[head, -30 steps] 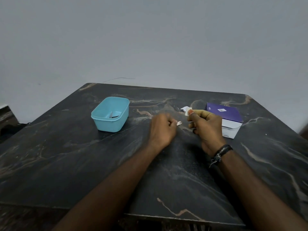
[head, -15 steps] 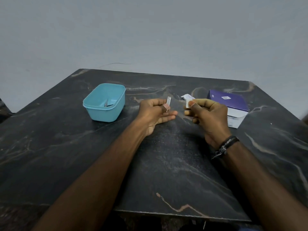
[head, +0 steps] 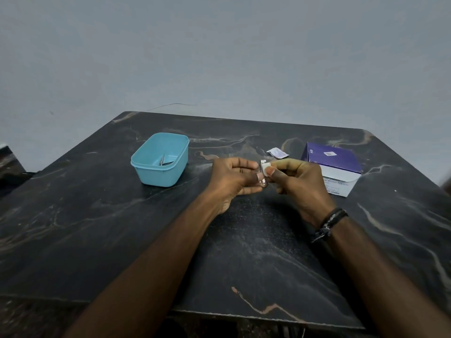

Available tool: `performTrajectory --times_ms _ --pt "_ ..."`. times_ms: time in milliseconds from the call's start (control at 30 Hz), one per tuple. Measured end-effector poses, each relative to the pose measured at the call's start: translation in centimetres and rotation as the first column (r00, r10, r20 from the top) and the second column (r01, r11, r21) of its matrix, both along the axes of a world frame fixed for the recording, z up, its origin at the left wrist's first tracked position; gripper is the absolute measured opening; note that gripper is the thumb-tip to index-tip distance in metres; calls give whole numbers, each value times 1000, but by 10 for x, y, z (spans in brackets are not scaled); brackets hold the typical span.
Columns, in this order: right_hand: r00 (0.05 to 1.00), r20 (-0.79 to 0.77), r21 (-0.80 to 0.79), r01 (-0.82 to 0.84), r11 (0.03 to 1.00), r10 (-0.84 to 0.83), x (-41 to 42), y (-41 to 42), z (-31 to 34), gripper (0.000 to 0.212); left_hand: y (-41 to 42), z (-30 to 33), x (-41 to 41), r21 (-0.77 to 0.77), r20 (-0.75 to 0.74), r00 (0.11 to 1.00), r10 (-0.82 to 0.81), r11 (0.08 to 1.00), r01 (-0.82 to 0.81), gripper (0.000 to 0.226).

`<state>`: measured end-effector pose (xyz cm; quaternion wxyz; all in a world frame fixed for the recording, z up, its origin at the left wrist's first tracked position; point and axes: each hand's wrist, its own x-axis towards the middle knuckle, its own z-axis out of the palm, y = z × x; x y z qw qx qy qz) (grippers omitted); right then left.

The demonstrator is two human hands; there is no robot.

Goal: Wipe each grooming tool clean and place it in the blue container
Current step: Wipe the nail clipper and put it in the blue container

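Head view: against a plain grey wall (head: pixel 219 57), above the dark marble table (head: pixel 122 228), left hand (head: pixel 234 179) pinches a nail clipper (head: pixel 262 175) while right hand (head: pixel 300 184) presses a white wipe (head: pixel 265 165) on it.

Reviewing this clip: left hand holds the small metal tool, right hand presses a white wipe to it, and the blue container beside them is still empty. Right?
Not quite. The head view shows the blue container already holds metal tools. The rest stands: left hand holds the small metal tool, right hand presses the white wipe to it.
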<state>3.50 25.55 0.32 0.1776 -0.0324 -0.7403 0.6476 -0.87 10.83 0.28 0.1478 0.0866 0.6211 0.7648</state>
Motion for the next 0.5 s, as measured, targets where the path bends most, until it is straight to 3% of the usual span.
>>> performTrajectory --times_ms 133,300,500 --pt "1000 2 38 12 999 -13 -1 -1 -2 5 1 -1 -1 -8 -16 999 -32 999 32 38" --pt "999 28 3 32 999 -32 -1 0 -3 2 0 -1 1 -32 -26 989 -144 989 143 28" --pt "999 18 8 39 999 -39 0 -2 -3 5 -2 -3 -2 -19 -45 989 -142 990 142 27"
